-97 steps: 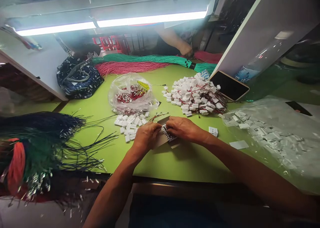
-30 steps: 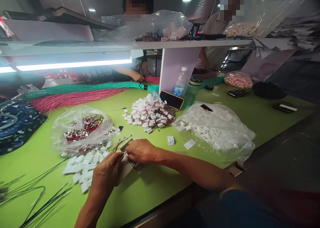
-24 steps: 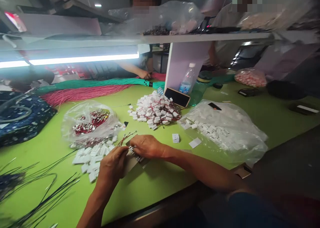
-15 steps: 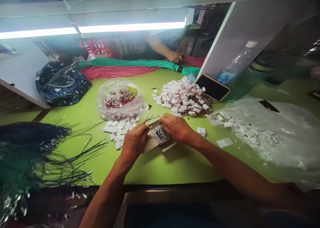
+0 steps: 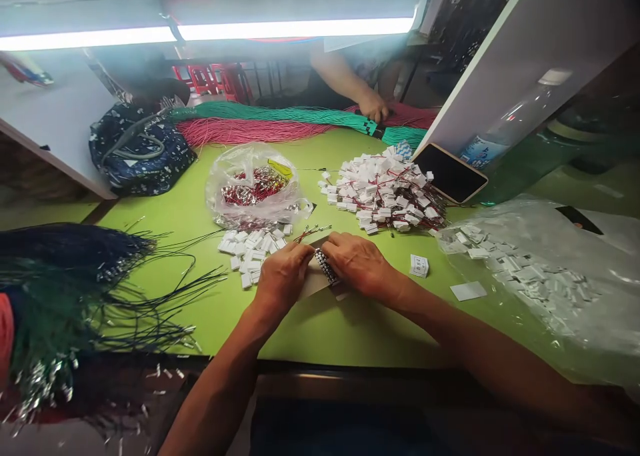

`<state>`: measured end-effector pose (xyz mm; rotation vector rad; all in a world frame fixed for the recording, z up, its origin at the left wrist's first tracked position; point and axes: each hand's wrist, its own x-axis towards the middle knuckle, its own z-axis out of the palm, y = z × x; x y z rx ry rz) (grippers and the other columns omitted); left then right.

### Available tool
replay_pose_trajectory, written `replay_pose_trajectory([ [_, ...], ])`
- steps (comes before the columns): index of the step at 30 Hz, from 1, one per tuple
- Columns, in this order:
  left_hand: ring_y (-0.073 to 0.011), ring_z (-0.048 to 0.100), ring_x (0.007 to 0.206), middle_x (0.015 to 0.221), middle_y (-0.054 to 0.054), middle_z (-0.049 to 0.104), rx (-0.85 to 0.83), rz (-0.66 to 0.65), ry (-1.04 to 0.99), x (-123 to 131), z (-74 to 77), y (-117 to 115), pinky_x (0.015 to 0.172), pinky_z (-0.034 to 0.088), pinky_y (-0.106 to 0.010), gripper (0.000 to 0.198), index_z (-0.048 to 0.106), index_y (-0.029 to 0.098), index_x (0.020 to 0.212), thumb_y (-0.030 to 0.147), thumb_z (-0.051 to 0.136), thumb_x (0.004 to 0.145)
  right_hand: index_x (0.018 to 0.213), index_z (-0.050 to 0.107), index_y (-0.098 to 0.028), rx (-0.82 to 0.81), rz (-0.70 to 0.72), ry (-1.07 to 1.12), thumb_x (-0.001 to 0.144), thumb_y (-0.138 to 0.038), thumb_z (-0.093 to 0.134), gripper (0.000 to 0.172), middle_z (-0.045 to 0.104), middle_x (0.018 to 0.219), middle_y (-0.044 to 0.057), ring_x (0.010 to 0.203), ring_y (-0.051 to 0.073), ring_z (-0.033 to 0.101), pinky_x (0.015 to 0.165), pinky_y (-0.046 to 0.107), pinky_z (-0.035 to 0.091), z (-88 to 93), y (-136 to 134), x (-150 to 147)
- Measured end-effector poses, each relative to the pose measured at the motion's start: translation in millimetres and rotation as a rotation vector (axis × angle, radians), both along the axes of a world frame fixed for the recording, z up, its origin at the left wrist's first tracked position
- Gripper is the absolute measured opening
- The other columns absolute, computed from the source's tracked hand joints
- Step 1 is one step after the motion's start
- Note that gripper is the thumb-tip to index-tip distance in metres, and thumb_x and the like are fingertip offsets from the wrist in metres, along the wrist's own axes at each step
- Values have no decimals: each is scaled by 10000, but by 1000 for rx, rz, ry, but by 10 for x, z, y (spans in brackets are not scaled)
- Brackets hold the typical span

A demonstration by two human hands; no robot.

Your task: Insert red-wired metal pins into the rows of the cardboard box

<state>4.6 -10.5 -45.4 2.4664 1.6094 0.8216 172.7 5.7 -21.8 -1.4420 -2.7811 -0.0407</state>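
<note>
Between my hands, on a brown cardboard piece (image 5: 311, 284), sits a small dark block with rows of shiny round studs (image 5: 325, 267). My left hand (image 5: 283, 274) is closed at the block's left edge, thumb and fingertips pinched together; whatever is between them is too small to make out. My right hand (image 5: 357, 263) curls over the block from the right, fingers bent and closed, hiding much of it and anything in the fingertips. Several thin wires with metal tips (image 5: 314, 230) stick out just beyond my left fingers. Loose white connector housings (image 5: 250, 251) lie left of that hand.
A plastic bag of red wires (image 5: 255, 186) and a heap of white connectors on red wires (image 5: 385, 189) stand behind. Right are a phone (image 5: 451, 173), a bottle (image 5: 520, 119) and a bag of white housings (image 5: 540, 276). Dark wire bundles (image 5: 65, 296) lie left; a co-worker's hand (image 5: 374, 105) touches green wires.
The view has shifted, so most things appear farther right. My right hand has moved in closer to my left, covering more of the studded block. My left hand stays pinched.
</note>
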Motion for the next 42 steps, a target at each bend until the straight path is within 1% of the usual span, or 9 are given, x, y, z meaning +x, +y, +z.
replay_pose_trajectory([
  [4,-129,628,713,827,-24,685,-21,18,22,6,6,-4,666,478,-225,172,667,189,891,157,500,868,896,597,-164,3,20,-13,890,-95,439,172,604,888,98,798,202,545,622,299,323,-2,-24,-18],
  [9,-136,633,724,826,-30,687,-39,13,15,10,23,-3,672,479,-231,174,669,188,896,165,498,871,914,606,-175,-24,54,23,906,-120,433,181,602,903,86,790,191,537,605,285,316,-36,8,28],
  [14,-147,636,748,829,-40,684,-74,-7,-60,18,55,-7,690,473,-241,169,667,172,875,166,498,873,903,607,-179,-25,37,63,910,-176,440,167,595,889,66,766,169,532,583,269,303,-61,32,58],
  [24,-128,620,735,791,-2,670,-89,-17,-136,15,60,-8,680,460,-231,135,649,198,822,156,523,849,858,596,-168,-35,27,33,891,-168,436,163,584,882,68,735,164,528,572,275,296,-82,54,48],
  [30,-135,621,736,793,-7,675,-70,-21,-126,10,63,-9,680,465,-244,135,645,196,825,169,516,855,864,572,-160,-55,-1,173,892,-198,425,155,578,894,63,745,147,520,621,255,339,38,67,138],
  [34,-137,624,734,791,-3,683,-93,-11,-132,16,42,4,683,472,-251,121,646,201,818,165,533,843,857,574,-159,-122,-59,330,856,-171,453,122,602,772,27,655,123,510,606,244,349,93,105,205],
  [36,-140,629,739,795,-2,689,-110,-6,-145,21,35,10,693,478,-256,115,650,200,817,161,544,835,837,580,-163,-170,-73,485,828,-170,474,107,601,704,-1,604,106,506,592,237,368,72,118,226],
  [39,-150,642,778,828,-6,705,-140,0,-183,28,40,17,728,494,-267,121,664,202,851,147,561,820,855,598,-167,-336,-67,897,816,-237,501,125,629,722,-5,623,100,571,611,237,447,14,117,230],
  [42,-162,649,848,919,-20,719,-157,6,-221,28,61,16,778,505,-282,185,677,214,958,158,567,822,879,601,-171,-520,-125,1302,793,-320,553,179,644,741,3,665,113,633,661,268,525,-36,102,199],
])
